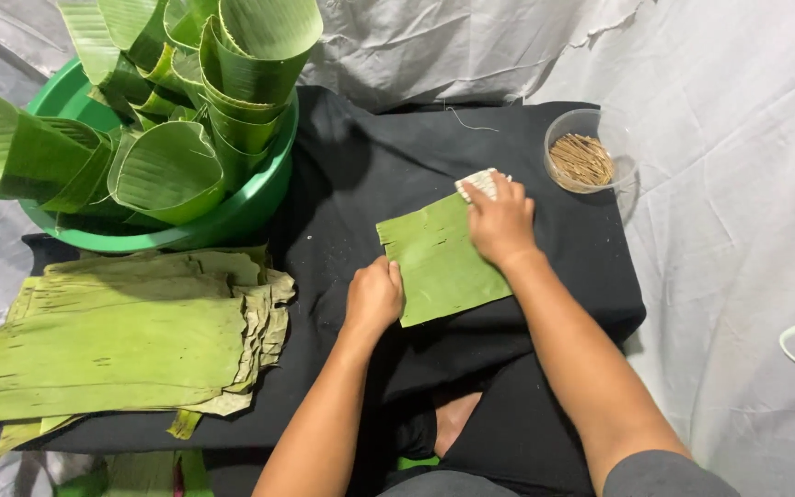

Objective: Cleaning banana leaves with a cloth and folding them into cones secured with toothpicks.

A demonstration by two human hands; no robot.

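A rectangular piece of green banana leaf (434, 258) lies flat on the black cloth (351, 184). My left hand (373, 296) presses down on its near left edge with curled fingers. My right hand (501, 221) rests on the leaf's far right corner, fingers closed over a small white cloth (478, 182) that sticks out beyond the knuckles.
A stack of flat banana leaves (121, 336) lies at the left. Behind it a green basin (250, 207) holds several rolled leaves. A clear round container (586, 152) of thin wooden sticks stands at the back right. Grey sheeting surrounds the black cloth.
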